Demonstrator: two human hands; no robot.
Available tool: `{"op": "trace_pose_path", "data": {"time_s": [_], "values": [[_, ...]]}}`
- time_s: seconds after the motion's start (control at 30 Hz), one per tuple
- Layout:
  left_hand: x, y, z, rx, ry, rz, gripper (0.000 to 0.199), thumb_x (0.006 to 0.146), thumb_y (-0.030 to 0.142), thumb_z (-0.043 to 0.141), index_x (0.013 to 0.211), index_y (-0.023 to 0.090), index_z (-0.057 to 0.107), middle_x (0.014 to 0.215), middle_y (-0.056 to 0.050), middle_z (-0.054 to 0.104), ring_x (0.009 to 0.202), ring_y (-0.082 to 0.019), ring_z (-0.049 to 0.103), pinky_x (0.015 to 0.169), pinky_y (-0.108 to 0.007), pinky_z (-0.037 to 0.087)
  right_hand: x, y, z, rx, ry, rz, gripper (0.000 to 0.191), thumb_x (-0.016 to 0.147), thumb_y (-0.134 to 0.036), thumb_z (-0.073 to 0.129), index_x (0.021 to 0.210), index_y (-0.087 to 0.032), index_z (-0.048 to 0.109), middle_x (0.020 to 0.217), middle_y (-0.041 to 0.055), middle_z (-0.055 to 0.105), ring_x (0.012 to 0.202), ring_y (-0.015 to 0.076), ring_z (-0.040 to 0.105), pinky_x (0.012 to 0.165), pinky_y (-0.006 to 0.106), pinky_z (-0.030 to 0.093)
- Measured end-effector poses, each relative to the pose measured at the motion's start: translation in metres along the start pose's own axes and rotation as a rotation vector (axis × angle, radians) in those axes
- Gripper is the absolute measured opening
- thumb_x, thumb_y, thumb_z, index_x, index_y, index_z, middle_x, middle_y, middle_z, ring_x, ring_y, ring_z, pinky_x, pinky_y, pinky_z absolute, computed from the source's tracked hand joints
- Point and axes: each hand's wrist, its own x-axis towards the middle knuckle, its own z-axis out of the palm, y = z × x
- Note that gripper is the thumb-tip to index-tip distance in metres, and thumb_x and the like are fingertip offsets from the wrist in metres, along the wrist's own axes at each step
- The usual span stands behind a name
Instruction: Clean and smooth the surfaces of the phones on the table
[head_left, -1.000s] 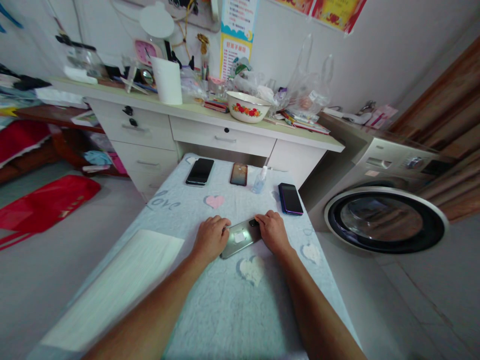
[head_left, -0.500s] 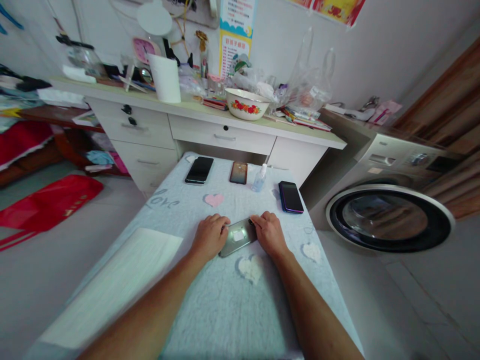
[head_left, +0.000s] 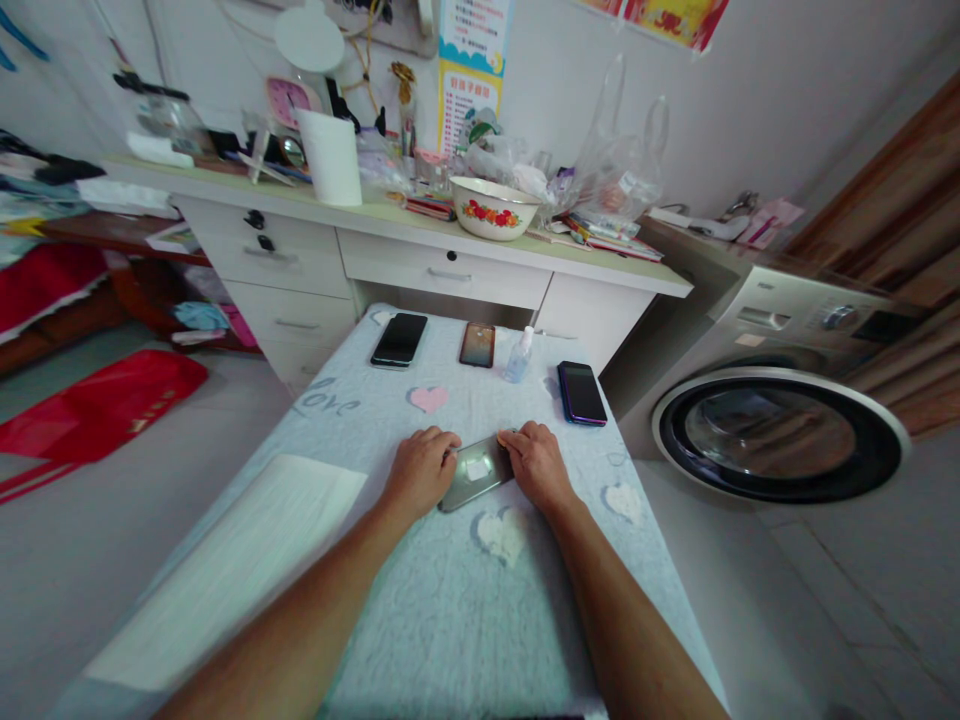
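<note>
A grey phone [head_left: 475, 470] lies tilted in the middle of the table, its back up and a small white patch on it. My left hand [head_left: 422, 466] is closed on the phone's left end, fingers curled at its edge. My right hand [head_left: 537, 463] grips the opposite end, with the thumb over the upper right corner. My fingers hide parts of both ends, so I cannot tell whether a clear case is on it. Beyond my hands stand a small clear spray bottle [head_left: 518, 356] and a brown phone or phone case [head_left: 478, 345].
A black-screened phone [head_left: 400, 340] lies at the far left of the cloth-covered table [head_left: 450, 620], another dark phone [head_left: 581, 393] at its right edge. White paper towel [head_left: 240, 570] is spread on the left. Behind are a cluttered desk [head_left: 390, 222] and a washing machine [head_left: 772, 420] on the right.
My right thumb has shifted slightly at the phone's upper right corner, where a dark spot showed before. The phone and my left hand have hardly moved.
</note>
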Motion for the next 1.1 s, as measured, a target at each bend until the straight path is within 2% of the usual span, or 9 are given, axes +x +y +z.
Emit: {"op": "trace_pose_path", "data": {"time_s": [0.63,1.1], "values": [[0.0,0.002,-0.003,-0.002,-0.015,-0.001,0.019,0.084,0.018,0.049,0.093,0.02,0.065,0.092,-0.005,0.064,0.09,-0.019,0.058,0.082,-0.031,0.042,-0.001,0.012,-0.003,-0.053,0.003,0.105,0.03,0.098,-0.029,0.043,0.11,-0.027,0.071,0.085,0.0053,0.057,0.084,0.017,0.049,0.077,0.027,0.031],[0.0,-0.001,-0.002,0.003,-0.014,0.004,0.019,0.084,0.018,0.048,0.093,0.02,0.065,0.092,-0.005,0.064,0.09,-0.019,0.058,0.083,-0.031,0.042,-0.003,0.001,-0.006,-0.066,-0.023,0.004,0.027,0.098,-0.027,0.044,0.105,-0.025,0.07,0.084,0.0047,0.057,0.082,0.0168,0.047,0.076,0.027,0.03]]}}
